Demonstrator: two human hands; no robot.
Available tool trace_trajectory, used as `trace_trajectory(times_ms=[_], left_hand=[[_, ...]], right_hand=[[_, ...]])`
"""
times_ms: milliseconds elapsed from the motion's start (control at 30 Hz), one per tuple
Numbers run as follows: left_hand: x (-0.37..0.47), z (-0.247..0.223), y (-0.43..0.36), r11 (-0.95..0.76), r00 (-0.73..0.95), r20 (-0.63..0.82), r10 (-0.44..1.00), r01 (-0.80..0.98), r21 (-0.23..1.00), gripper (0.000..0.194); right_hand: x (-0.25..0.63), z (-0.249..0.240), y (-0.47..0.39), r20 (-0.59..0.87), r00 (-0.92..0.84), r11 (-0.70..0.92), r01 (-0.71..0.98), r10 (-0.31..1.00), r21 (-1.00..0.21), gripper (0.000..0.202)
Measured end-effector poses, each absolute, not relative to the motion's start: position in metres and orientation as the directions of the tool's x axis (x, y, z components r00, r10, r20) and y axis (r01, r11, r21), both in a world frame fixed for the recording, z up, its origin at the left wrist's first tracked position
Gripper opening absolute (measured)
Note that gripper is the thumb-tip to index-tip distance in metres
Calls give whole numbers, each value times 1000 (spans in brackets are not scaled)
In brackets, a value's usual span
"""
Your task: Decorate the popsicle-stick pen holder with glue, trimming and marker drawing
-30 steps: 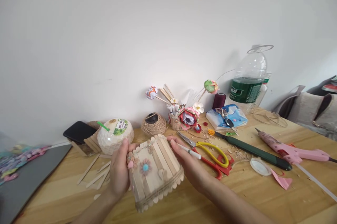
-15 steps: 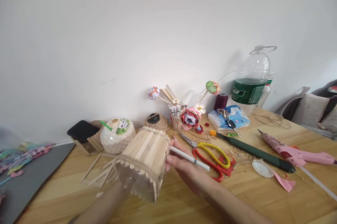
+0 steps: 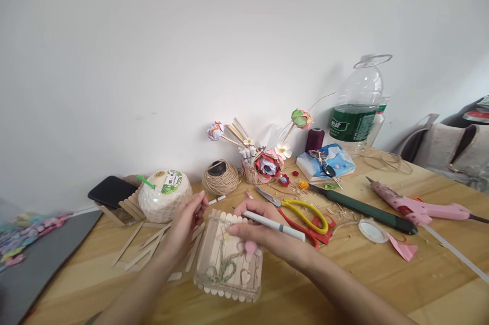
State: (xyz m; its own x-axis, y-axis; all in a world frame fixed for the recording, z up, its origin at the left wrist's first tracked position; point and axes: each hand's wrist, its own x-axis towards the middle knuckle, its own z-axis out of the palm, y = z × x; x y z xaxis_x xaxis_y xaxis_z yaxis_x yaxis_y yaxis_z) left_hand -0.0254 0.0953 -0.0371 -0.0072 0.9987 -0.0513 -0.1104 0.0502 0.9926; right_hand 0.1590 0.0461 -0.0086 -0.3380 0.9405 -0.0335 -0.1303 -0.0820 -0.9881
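A holder of wooden craft sticks, decorated with green twine, pink pompoms and a small wooden heart, lies tilted near the table's front. Over its upper right part, my right hand is closed round a white marker, with fingertips at the holder's surface. The marker's dark tip points left. My left hand is beside the holder's upper left, its fingers bent together; what they hold, if anything, is too small to name. A white marker cap shows just beyond its fingertips.
Behind are a wrapped coconut, a twine ball and a flower pot. Scissors, a green-handled tool and a pink glue gun lie right. Loose sticks lie left; a large bottle stands by the wall.
The holder has been turned so its decorated side shows, and it sits lower. My left hand has come out from behind it to its left. My right hand has moved over its decorated side with the marker.
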Motion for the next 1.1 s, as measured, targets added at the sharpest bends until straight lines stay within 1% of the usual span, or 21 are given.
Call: trace_trajectory(times_ms=[67, 167, 333, 400, 467, 567, 700, 900, 1000, 1067, 1100], left_hand=[[-28, -30, 94, -25, -7, 25, 1000, -74, 997, 32], [-30, -23, 89, -83, 17, 83, 996, -35, 996, 31], [-27, -20, 80, -227, 152, 207, 966, 127, 965, 25], [-25, -20, 79, -277, 205, 243, 948, 161, 947, 24], [-24, -20, 79, -290, 245, 246, 938, 162, 943, 23], [-23, -20, 78, -260, 291, 204, 935, 166, 951, 24], [-21, -17, 75, -212, 298, 149, 943, 191, 959, 28], [-19, -15, 71, -266, 310, 194, 931, 209, 941, 32], [-20, -17, 72, -298, 322, 217, 921, 227, 927, 32], [-20, -18, 72, -315, 308, 237, 921, 234, 920, 34], [-20, -19, 72, -314, 282, 245, 928, 236, 920, 36]], right_hand=[[159, -10, 47, -44, -332, -78, -92, 942, -993, 21], [160, -12, 47, -42, -342, -64, -55, 939, -996, 20], [160, -14, 47, -53, -362, -73, -42, 931, -996, 21], [160, -13, 47, -61, -358, -83, -44, 932, -996, 21], [159, -12, 47, -71, -355, -93, -44, 932, -995, 21], [159, -11, 47, -80, -350, -103, -47, 933, -994, 21], [159, -10, 47, -73, -352, -97, -51, 933, -994, 21], [159, -12, 47, -55, -360, -85, -68, 931, -994, 22], [159, -15, 47, 5, -379, -29, -83, 925, -996, 25], [160, -17, 47, 94, -329, 74, -72, 940, -995, 25], [161, -17, 48, 157, -270, 151, -42, 950, -988, 24]])
